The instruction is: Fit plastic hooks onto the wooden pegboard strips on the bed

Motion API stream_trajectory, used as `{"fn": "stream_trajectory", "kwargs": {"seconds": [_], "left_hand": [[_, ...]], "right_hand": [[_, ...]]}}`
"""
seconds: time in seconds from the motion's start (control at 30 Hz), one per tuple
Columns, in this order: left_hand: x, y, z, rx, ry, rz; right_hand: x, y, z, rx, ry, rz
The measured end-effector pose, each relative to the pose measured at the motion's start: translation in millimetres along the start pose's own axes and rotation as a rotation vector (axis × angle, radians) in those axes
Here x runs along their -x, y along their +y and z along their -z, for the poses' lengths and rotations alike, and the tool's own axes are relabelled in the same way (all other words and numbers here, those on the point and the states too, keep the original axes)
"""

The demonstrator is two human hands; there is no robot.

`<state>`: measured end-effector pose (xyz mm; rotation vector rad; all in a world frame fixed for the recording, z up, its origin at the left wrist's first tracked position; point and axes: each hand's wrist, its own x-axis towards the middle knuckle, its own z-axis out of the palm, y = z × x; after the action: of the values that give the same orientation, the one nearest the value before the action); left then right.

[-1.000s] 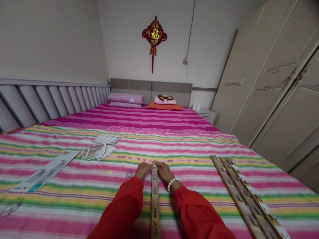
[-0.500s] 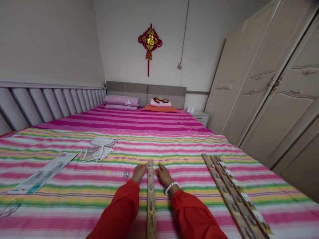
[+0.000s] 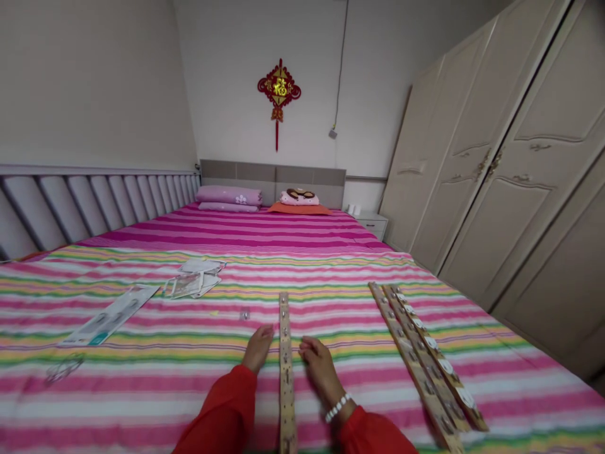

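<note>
A long, narrow wooden strip (image 3: 285, 347) with small metal hook-like fittings along it lies lengthwise on the striped sheet in front of me. My left hand (image 3: 258, 349) is just left of it, fingers loosely extended, with nothing seen in them. On the other side, my right hand (image 3: 319, 364) hovers apart from the strip, its fingers loosely bent and no object visible in it. A small clear packet (image 3: 244, 314) with a metal piece lies beyond my left hand.
More wooden strips (image 3: 416, 353) with metal fittings and white discs lie to the right. At left are a long flat package (image 3: 111, 315), several clear packets (image 3: 193, 280) and a wire-like bundle (image 3: 65, 367). Pillows (image 3: 229, 197) and a wardrobe (image 3: 472, 176) stand beyond.
Both hands have drawn back toward me along the strip, away from its far end, and sit farther apart. The camera view has shifted slightly.
</note>
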<state>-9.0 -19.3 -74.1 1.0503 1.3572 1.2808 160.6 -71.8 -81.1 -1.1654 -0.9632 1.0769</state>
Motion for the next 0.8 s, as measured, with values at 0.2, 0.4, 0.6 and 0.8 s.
{"fn": "stream_trajectory", "kwargs": {"seconds": [0.2,0.4,0.6,0.8], "left_hand": [[30,-9,12.7,0.031,-0.013,-0.102],[47,-11,15.2,0.054,-0.023,-0.168],[52,-14,18.5,0.145,-0.004,-0.176],[54,-12,17.7,0.131,0.016,-0.183]], "right_hand": [[96,-4,19,-0.229,0.043,-0.107],[158,23,23,-0.341,-0.019,-0.333],[182,14,17,-0.579,-0.174,-0.484],[183,11,12,-0.559,-0.253,-0.436]]}}
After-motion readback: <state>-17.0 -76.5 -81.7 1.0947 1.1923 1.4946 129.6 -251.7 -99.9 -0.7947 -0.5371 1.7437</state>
